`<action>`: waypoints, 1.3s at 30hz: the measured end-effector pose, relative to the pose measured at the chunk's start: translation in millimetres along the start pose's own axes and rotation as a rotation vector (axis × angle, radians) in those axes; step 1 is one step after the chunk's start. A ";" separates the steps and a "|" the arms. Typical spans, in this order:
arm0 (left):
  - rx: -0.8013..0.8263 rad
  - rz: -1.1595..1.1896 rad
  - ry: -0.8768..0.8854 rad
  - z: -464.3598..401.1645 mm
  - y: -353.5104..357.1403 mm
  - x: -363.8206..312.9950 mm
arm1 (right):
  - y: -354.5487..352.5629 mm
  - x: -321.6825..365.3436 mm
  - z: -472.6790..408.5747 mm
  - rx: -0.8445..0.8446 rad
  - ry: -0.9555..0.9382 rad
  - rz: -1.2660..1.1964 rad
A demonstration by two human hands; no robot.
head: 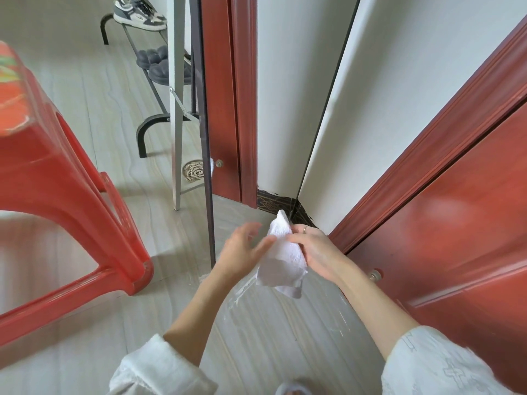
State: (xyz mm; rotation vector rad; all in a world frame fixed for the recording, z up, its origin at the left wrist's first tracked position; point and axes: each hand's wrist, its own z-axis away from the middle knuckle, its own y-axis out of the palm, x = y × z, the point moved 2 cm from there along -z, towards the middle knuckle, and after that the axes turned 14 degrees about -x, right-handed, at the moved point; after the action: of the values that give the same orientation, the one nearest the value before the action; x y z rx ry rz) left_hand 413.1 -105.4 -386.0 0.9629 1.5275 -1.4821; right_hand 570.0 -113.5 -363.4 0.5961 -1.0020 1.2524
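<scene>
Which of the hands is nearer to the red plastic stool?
Left. The left hand touches the white cloth on the side facing the stool; the right hand grips the cloth farther off, beside the red door.

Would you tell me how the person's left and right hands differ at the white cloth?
The right hand grips the white cloth, thumb across it; the left hand is spread, only its thumb at the cloth's edge. The right hand wears a ring; the left hand shows none. Both meet at the cloth.

Home hallway: shoe rack (159, 67), red doors (456, 223).
</scene>
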 end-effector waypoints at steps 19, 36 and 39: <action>0.050 0.616 -0.644 -4.1 -3.2 12.0 | 19.4 -2.1 9.4 0.122 -0.317 0.311; 0.282 0.187 -0.263 -4.4 -6.8 16.9 | 11.0 -24.4 -5.8 0.048 0.028 0.168; 0.231 0.271 -0.298 -1.5 -1.6 18.4 | 13.4 -32.3 -10.3 -0.037 0.115 0.077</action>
State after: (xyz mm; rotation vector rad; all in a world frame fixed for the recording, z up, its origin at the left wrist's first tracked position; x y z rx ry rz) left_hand 404.1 -104.0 -402.1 0.9862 0.9883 -1.5447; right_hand 560.1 -117.5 -398.3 0.4552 -0.9579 1.3184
